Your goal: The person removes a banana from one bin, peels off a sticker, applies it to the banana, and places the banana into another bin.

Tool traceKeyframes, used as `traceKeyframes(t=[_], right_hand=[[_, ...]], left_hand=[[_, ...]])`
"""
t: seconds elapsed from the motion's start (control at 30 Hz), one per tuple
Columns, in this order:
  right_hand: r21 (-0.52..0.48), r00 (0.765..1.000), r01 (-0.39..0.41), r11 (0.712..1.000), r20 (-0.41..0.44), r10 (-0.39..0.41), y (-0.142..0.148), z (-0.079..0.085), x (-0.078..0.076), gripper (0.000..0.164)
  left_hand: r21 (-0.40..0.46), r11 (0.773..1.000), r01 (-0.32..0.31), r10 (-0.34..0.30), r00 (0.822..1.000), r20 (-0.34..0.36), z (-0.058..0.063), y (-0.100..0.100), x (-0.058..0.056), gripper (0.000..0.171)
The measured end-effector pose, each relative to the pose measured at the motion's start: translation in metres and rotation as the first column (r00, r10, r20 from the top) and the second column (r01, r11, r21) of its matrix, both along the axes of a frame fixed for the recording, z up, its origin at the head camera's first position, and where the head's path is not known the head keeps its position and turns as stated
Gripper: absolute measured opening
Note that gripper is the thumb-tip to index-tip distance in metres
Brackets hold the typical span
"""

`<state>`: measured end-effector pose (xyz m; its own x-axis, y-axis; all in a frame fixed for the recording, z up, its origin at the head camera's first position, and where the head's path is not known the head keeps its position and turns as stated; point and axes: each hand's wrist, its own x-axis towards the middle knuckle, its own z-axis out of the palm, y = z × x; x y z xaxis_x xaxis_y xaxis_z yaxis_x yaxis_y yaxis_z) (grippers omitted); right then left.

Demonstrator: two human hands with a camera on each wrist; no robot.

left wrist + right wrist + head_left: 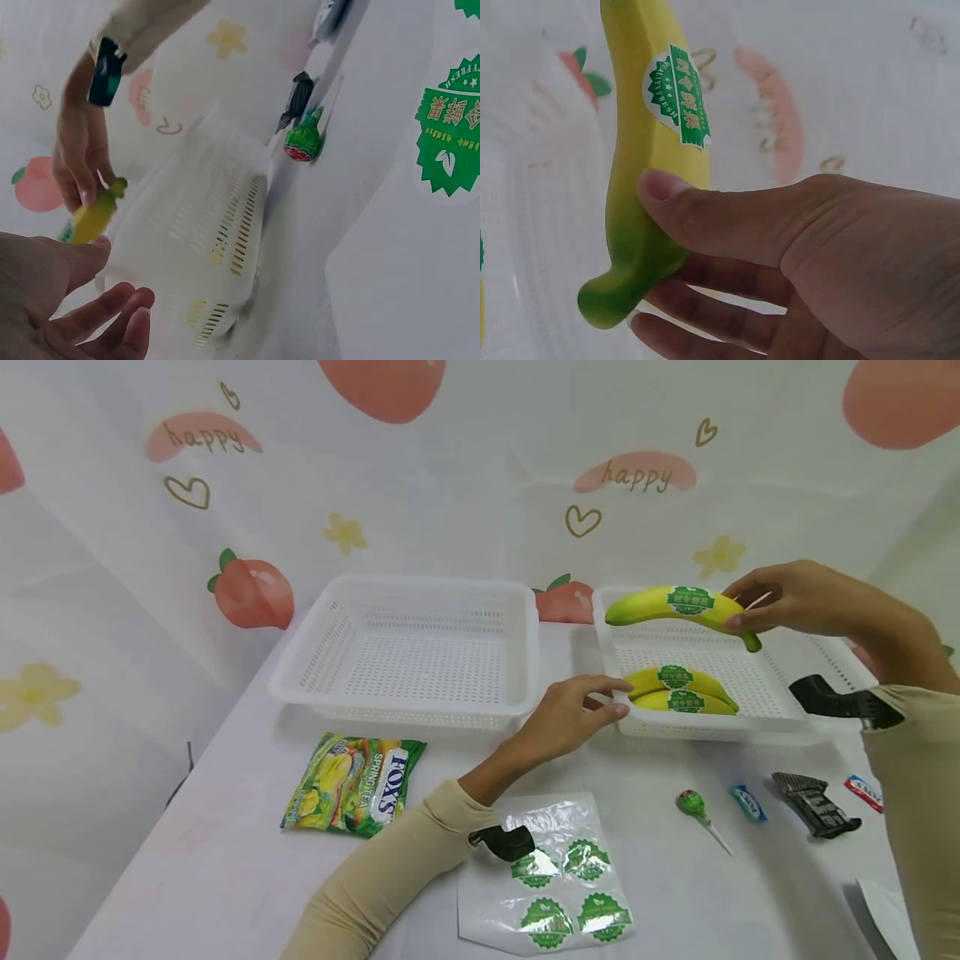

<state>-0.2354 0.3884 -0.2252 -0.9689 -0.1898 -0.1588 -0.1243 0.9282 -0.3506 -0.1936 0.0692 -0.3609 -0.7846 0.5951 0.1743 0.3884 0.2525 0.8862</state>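
My right hand (pixel 787 597) pinches a yellow banana (pixel 667 603) with greenish ends near its stem, thumb across the front. A green-and-white sticker (pixel 676 97) is on its skin. The banana is held above the right white basket (pixel 750 724), where two more stickered bananas (pixel 678 689) lie at the front left. At that basket's front-left corner is my left hand (pixel 566 718), its fingers loosely bent and apart by the rim. Whether its fingertips touch the rim or a banana, I cannot tell. The left wrist view also shows the held banana (pixel 94 219).
A second white basket (pixel 405 710) stands on the left. In front lie a green candy bag (pixel 356 783), a sheet of green stickers (pixel 555 881), a lollipop (pixel 693 804), a blue-wrapped sweet (pixel 748 802), a black packet (pixel 813 804) and a small red-and-blue packet (pixel 864 792).
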Motion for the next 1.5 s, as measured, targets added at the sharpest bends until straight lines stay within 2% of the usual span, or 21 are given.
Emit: traceKeyframes(t=[0.17,0.33,0.5,0.63,0.93,1.2,1.33,1.5], right_hand=[[-0.024,0.994,0.026,0.999,0.106,-0.023,0.014,-0.019,-0.027,0.069],[-0.078,0.976,0.076,0.994,0.212,-0.058,0.026,-0.041,-0.042,0.071],[-0.096,0.965,0.09,0.991,0.253,-0.063,0.033,-0.053,-0.044,0.065],[-0.085,0.955,0.07,0.994,0.293,-0.042,0.032,-0.059,-0.046,0.061],[-0.06,0.936,0.052,0.997,0.35,-0.028,0.026,-0.072,-0.049,0.06],[-0.061,0.882,0.079,0.995,0.469,-0.041,0.021,-0.071,-0.047,0.065],[-0.062,0.898,0.069,0.996,0.439,-0.035,0.021,-0.074,-0.047,0.065],[-0.049,0.946,0.002,0.999,0.323,0.014,0.02,-0.077,-0.046,0.061]], left_hand=[[0.001,1.0,0.005,-0.005,1.0,0.03,-0.002,0.002,0.0,0.037],[0.001,1.0,0.011,-0.011,1.0,0.029,-0.001,0.003,0.001,0.037],[-0.004,1.0,0.007,-0.007,0.999,0.035,0.001,0.005,0.001,0.036],[-0.007,1.0,0.002,-0.002,0.999,0.038,0.001,0.004,0.001,0.036],[-0.012,1.0,-0.007,0.007,0.999,0.039,-0.001,0.005,0.001,0.037],[-0.018,1.0,-0.007,0.007,0.999,0.035,-0.001,0.006,0.001,0.037],[-0.019,1.0,-0.006,0.007,1.0,0.03,-0.001,0.006,0.0,0.037],[-0.044,0.999,-0.005,0.006,1.0,0.023,0.0,0.005,0.001,0.038]])
